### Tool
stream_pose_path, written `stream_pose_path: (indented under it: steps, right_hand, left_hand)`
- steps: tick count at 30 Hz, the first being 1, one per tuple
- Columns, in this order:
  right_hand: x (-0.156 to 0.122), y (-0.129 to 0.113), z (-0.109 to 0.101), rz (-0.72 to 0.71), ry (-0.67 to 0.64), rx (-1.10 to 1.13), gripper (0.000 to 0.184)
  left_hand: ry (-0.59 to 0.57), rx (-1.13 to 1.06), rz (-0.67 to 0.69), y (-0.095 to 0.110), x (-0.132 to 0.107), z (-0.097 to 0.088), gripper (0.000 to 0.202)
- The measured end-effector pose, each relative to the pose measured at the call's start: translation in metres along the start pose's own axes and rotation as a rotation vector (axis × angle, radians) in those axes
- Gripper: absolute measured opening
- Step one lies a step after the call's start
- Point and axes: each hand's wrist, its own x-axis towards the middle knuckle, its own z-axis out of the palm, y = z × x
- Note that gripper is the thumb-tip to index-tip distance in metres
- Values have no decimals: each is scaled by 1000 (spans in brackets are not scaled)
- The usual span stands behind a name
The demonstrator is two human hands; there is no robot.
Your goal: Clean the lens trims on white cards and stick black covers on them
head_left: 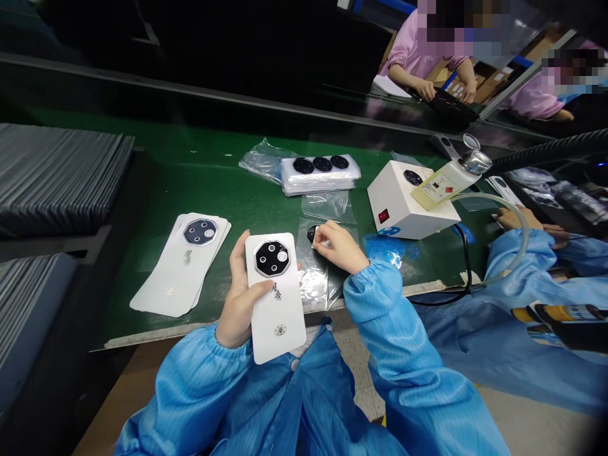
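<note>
Our left hand [236,304] clasps one white panel [275,313] at the desk [256,212]; beyond lie three black discs [322,164]; our right hand [339,247] pinches closed beside one dark disc [311,234], whether gripping it we cannot tell; rightward stands one white box [403,206].

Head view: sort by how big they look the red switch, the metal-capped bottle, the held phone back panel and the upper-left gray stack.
1. Upper-left gray stack (largest)
2. Held phone back panel
3. Metal-capped bottle
4. Red switch (smallest)
</note>
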Motion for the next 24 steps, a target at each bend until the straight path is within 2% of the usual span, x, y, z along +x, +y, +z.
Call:
stream_pose_path:
  steps: [5,10,14,17,24]
  right_hand:
    - [-11,0,0,-112,61,-88,16]
    - [-16,1,-3,-213,34,-156,21]
    - [-11,4,-1,-209,22,-162,21]
    - [-2,5,0,-185,1,-124,12]
    - [7,8,-9,-176,-77,-17,6]
  left_hand:
    - [12,-9,10,-2,1,-2,82]
    - [17,13,0,-2,0,-1,82]
    - [17,7,7,-2,1,-1,79]
    - [9,23,-2,-2,1,0,81]
    - [-6,8,-8,-2,1,0,80]
